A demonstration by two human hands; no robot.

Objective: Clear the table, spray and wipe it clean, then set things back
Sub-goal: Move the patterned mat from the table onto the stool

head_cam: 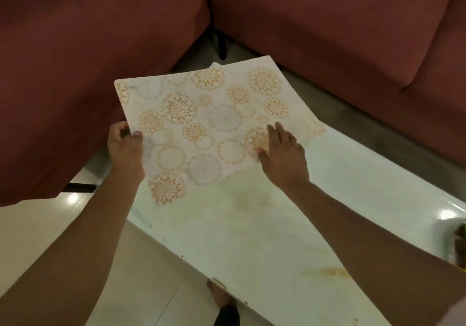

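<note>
A white table mat (201,116) printed with orange and grey flower circles lies over the far left end of the glossy white table (264,225). Its left part sticks out past the table edge. My left hand (124,146) pinches the mat's left edge between thumb and fingers. My right hand (280,149) rests flat on the mat's right part, fingers spread, holding nothing. The bare tabletop shows faint yellowish stains.
A dark red sofa (327,35) wraps around the far side, and another section (63,73) stands at the left. A dark object (457,242) sits at the table's right edge, cut off by the frame. Pale floor tiles (50,225) lie at the lower left.
</note>
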